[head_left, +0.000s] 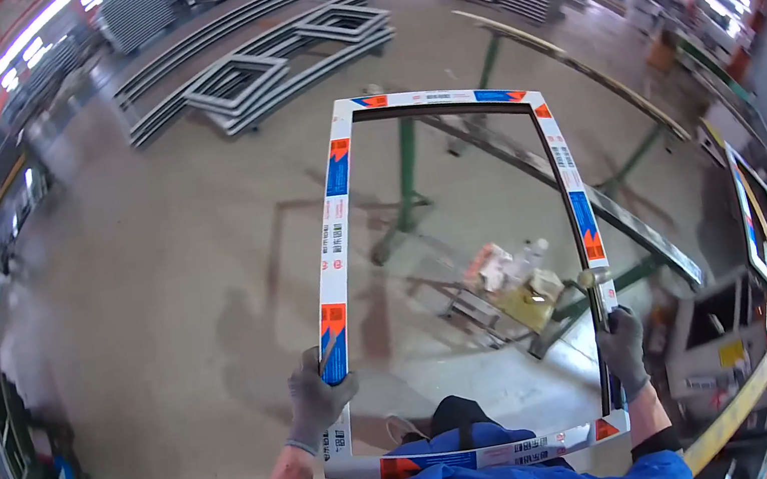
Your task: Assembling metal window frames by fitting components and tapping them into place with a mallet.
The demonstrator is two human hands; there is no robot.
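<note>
A rectangular window frame (332, 248), covered in white protective film with blue and orange prints, is held up in front of me. My left hand (317, 400), in a grey glove, is closed round its left side near the lower corner. A thin pointed piece (327, 352) shows just above the left fingers; I cannot tell what it is. My right hand (625, 351), also gloved, is closed on the right side of the frame. Beside it a pale, rounded, hammer-like head (594, 276) shows against the frame; its handle is mostly hidden.
Beyond the frame stands a green-legged metal stand (648, 241) with long rails. Low down lies a board (527, 309) with bags and a bottle. A similar frame (760, 227) leans at right, near a grey machine (715, 341). Grey frames (236, 86) lie stacked far left.
</note>
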